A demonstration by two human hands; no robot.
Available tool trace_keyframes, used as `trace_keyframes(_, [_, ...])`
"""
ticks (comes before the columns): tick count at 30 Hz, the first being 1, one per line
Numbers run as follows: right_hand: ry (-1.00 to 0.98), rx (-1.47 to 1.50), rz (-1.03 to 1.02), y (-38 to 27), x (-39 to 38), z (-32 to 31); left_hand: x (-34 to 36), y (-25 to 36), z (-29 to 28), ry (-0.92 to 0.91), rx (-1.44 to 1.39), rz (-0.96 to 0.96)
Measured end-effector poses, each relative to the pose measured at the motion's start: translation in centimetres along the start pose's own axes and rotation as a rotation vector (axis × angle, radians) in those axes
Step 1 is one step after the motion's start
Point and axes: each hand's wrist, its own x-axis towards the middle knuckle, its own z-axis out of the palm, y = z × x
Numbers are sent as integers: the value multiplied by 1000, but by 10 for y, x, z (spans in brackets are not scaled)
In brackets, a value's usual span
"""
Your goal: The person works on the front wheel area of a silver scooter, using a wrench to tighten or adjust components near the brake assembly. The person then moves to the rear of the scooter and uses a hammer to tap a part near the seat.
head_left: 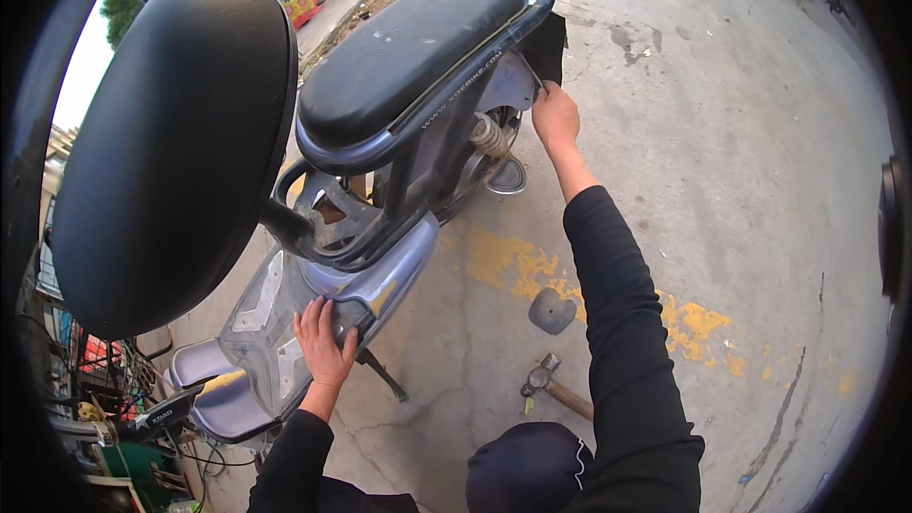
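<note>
An electric scooter (418,147) stands on the ground before me, its black rear seat (418,52) ringed by a tubular frame. My left hand (325,342) lies with fingers spread on the edge of the footboard (261,323), beside a dark panel. Far off at the scooter's rear, my right hand (556,119) is closed next to the grey-purple side cover (510,85) and black mudguard (543,47). A thin rod-like piece shows at its fingertips, too small to name. Below that hand sit a shock absorber spring (489,136) and part of the rear wheel.
A large black oval pad (176,142) rises at the left and blocks the view behind it. On the concrete lie a wooden-handled hammer (560,393) and a grey rounded piece (553,311), near my knee (528,470). The kickstand (385,378) sticks out below the footboard.
</note>
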Motion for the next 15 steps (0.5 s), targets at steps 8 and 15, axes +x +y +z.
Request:
trace_keyframes(8, [-156,-203,80,16,-3,-9,1,4,1,22,-19,4])
trace_keyframes(15, [-226,-281,120,21,-19,-7,-3,1,0,41,-24,0])
